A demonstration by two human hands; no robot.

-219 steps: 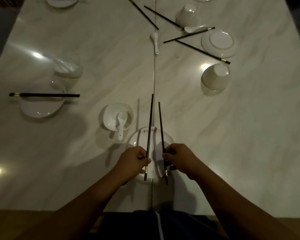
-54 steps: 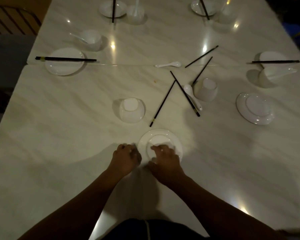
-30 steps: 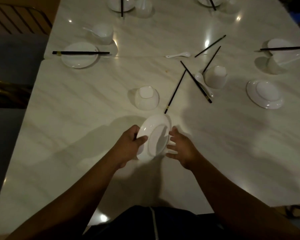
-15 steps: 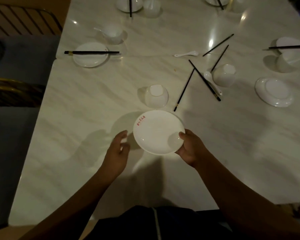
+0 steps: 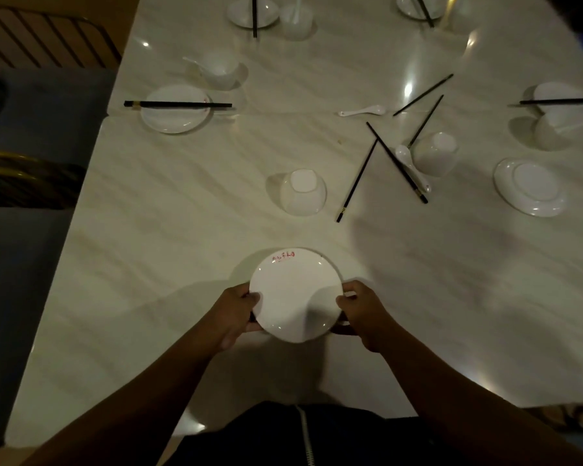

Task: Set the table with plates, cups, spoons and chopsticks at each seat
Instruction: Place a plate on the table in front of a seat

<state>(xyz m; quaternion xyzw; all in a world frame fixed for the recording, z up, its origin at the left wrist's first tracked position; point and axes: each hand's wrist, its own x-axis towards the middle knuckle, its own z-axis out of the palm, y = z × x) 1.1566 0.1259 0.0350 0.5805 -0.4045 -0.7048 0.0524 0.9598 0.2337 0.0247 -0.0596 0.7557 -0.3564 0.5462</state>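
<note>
Between left hand (image 5: 236, 307) grip and right hand (image 5: 360, 311) grip lies the plate (image 5: 295, 294).

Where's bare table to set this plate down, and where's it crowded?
Bare marble table lies between the held round white plate and the upturned white cup, and along the left edge. Crowded: the scattered black chopsticks right of that cup.

Dim, grainy; lamp glare spots on the marble table (image 5: 182, 264) far beyond the left hand (image 5: 236, 309) and right hand (image 5: 362, 307), soft shadows flanking both, edges bowed
</note>
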